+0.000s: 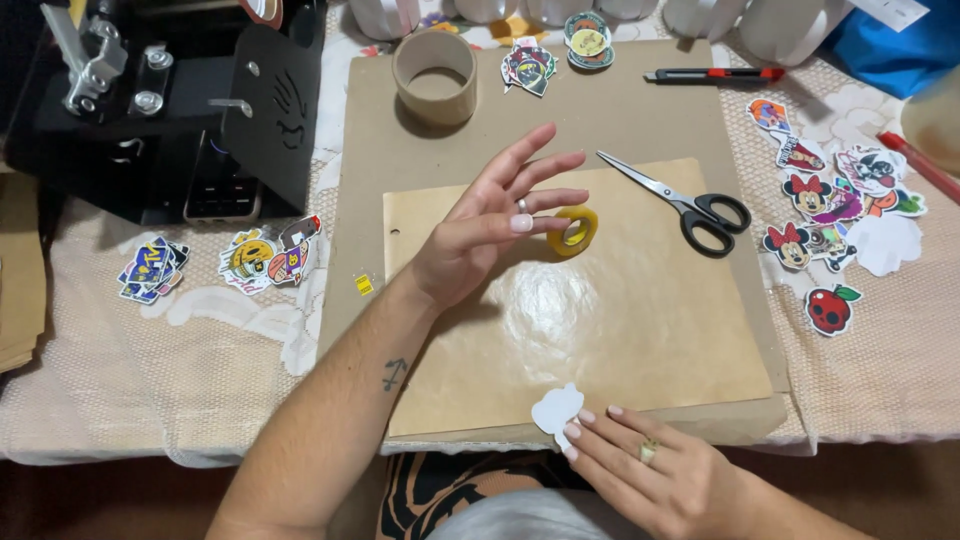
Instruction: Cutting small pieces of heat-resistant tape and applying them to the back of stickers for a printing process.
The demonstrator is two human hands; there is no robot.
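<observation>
Hovering open, the left hand [480, 235] nears a yellow tape roll [573, 231]; right hand [650, 470], open, touches a white cutout [556, 409].

glossy film [590, 320] on matt brown cardboard [370, 190]; lacy cloth [130, 380].

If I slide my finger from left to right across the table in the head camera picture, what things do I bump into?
Black machine → sticker pile → cardboard tube → left hand → yellow tape roll → scissors → cartoon stickers. The right hand, nearest you, touches a white cutout.
</observation>
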